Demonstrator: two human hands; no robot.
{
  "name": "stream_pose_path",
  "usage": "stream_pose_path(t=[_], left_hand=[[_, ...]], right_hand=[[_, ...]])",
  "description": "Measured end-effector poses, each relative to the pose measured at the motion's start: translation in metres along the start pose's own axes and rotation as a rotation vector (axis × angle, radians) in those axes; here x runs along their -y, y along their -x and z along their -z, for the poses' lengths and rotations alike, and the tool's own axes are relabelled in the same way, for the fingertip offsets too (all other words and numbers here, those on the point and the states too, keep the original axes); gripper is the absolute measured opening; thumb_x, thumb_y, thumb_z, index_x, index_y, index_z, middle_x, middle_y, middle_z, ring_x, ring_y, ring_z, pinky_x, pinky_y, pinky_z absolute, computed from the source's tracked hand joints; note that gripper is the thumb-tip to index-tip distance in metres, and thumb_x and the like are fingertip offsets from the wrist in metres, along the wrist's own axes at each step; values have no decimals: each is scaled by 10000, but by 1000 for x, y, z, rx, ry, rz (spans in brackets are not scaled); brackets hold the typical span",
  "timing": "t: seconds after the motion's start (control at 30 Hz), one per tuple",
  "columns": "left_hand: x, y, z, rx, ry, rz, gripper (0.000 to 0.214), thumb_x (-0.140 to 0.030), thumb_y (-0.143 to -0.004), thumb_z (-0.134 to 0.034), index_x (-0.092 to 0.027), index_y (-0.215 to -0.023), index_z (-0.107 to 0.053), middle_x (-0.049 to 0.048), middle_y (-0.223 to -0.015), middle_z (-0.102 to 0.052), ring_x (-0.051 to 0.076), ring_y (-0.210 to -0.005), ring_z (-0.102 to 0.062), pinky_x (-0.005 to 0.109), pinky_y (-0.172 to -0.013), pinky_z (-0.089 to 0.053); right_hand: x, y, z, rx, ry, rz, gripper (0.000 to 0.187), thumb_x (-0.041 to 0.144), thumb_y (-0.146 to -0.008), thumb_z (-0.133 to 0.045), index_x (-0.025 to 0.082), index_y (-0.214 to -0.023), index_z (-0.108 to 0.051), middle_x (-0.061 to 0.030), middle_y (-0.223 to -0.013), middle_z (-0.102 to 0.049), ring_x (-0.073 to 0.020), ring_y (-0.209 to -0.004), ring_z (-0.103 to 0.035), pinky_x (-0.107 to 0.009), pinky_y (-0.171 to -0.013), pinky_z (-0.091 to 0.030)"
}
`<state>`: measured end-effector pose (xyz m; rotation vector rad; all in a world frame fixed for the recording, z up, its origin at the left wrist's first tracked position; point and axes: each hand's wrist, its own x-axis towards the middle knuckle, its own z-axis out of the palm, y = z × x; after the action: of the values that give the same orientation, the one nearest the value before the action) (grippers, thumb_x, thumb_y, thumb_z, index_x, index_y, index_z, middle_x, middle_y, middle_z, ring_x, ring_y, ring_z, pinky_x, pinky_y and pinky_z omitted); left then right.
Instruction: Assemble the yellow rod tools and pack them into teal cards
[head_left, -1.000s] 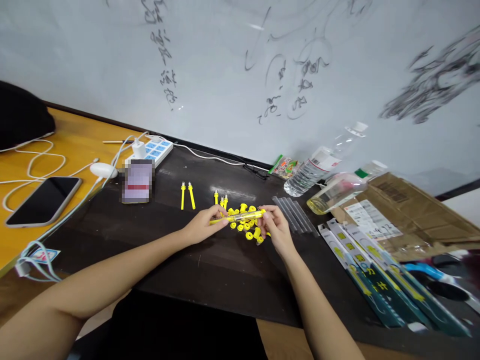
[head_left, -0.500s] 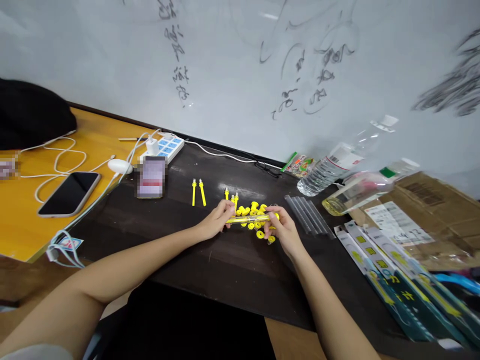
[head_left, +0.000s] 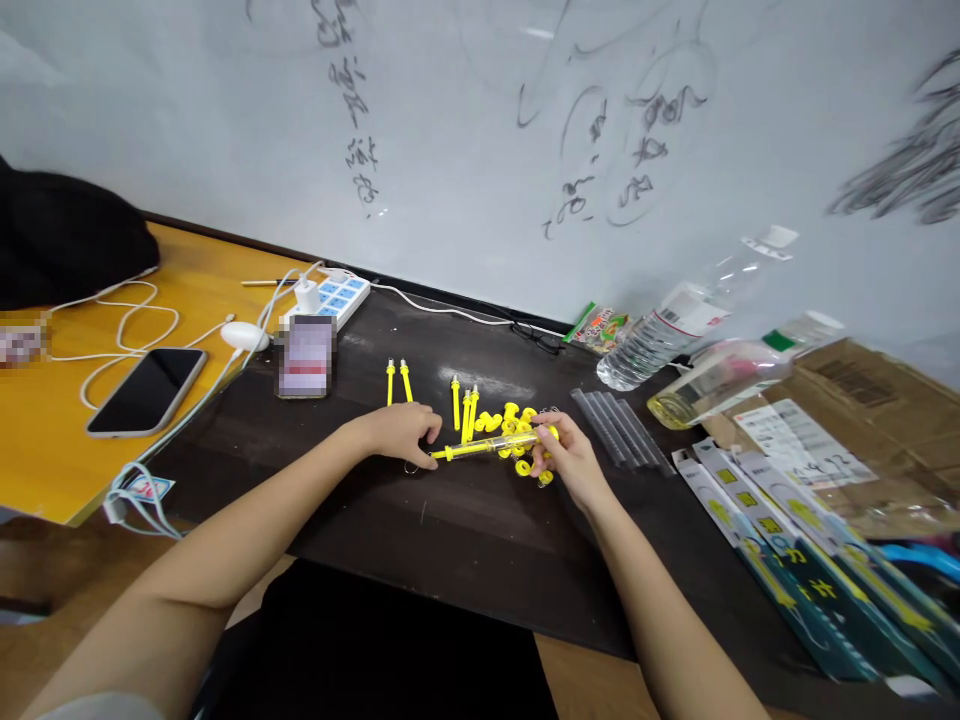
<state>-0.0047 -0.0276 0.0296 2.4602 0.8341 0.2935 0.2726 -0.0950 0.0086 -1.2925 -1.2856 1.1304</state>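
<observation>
My right hand (head_left: 568, 457) pinches the right end of a yellow tester pen with a clear barrel (head_left: 491, 446), which lies tilted over the dark mat (head_left: 465, 530). My left hand (head_left: 397, 434) has its fingers curled on the mat just left of the pen's tip, over a small metal piece I cannot make out. A pile of small yellow caps (head_left: 514, 425) lies under and behind the pen. Several yellow pen tips (head_left: 396, 381) lie in a row behind my left hand. Clear tubes (head_left: 619, 428) lie side by side to the right.
A phone (head_left: 146, 390) and white cables lie on the orange table (head_left: 67, 440) at left, a power strip (head_left: 330, 297) behind. Two plastic bottles (head_left: 675, 325) lie at the back right, beside a cardboard box (head_left: 862, 400). Packaged cards (head_left: 787, 560) are stacked at right.
My left hand has let go of the pen's left end and moved down-left onto the mat. The pen, held only by my right hand, now tilts down to the left.
</observation>
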Motion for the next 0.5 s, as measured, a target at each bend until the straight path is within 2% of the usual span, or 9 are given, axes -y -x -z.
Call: stream_pose_path(t=[0.1, 0.23, 0.33, 0.5], left_hand=[[5, 0, -1, 56, 100, -44, 95, -259, -665, -644, -189, -674, -581, -5, -702, -527, 131, -623, -490, 232, -563, -325], [4, -5, -10, -17, 262, -36, 108, -280, -741, -598, -179, -726, -563, 0, -709, -579, 132, -642, -522, 230, -584, -349], [-1, -9, -17, -45, 463, -8, 125, -300, -820, -522, -182, -840, -485, -7, -695, -600, 126, -638, -541, 242, -622, -386], [-9, -16, -37, -152, 773, 64, 164, -293, -860, -423, -208, -988, -366, -67, -633, -435, 78, -510, -391, 196, -498, -339]], right_hand=[[1, 0, -1, -10, -9, 14, 325, 453, -772, -622, 226, -966, -492, 91, -496, -500, -99, -358, -518, -210, -366, -447], [4, 0, 2, -61, -66, 59, 320, 440, -773, -630, 237, -969, -479, 84, -526, -496, -94, -359, -487, -220, -360, -445], [5, -1, 8, -111, -121, 118, 295, 432, -792, -616, 243, -971, -477, 72, -578, -527, -81, -379, -475, -202, -363, -428], [4, -4, 12, -173, -170, 192, 265, 440, -796, -615, 252, -944, -501, 47, -699, -571, -60, -398, -442, -177, -343, -362]])
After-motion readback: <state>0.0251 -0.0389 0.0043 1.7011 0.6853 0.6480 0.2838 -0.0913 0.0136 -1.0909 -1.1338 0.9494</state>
